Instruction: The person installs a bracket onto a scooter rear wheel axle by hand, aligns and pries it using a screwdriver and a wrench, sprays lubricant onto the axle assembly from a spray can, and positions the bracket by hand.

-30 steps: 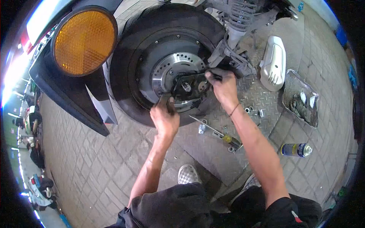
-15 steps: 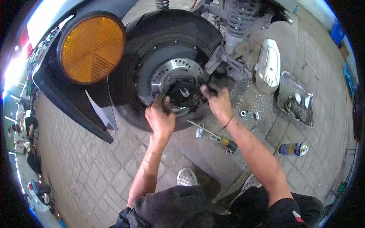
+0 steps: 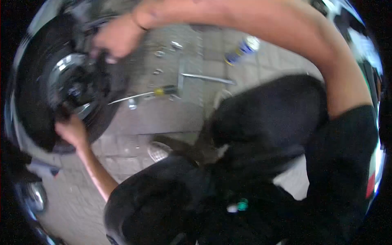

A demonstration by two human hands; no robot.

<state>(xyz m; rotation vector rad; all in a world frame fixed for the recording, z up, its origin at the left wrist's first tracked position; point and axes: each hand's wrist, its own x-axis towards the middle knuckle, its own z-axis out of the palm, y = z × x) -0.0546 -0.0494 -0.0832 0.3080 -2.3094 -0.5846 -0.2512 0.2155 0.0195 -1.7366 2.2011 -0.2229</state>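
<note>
Black, apparently metal, the hub part [image 3: 77, 90] sits at the centre of the wheel [image 3: 30, 98], in front of the shiny brake disc [image 3: 67, 62], between the two bare hands. The left hand [image 3: 72, 130] is at the disc's lower edge, its fingers bent towards the hub; the right hand [image 3: 118, 38] is on the other side, fingers curled inward beside the dark metal. Motion blur hides the fingertips, so I cannot tell whether either hand grips anything.

I would judge the part stiff and fairly heavy for its bulk, hardly fragile, though grease could make it slippery. Its opposite outer edges look the best hold, one hand to each, with fingers away from the disc's face. The tyre rubber should give more friction than the smooth disc. A screwdriver [image 3: 159, 91] and a socket [image 3: 132, 104] lie nearby on the ground.
</note>
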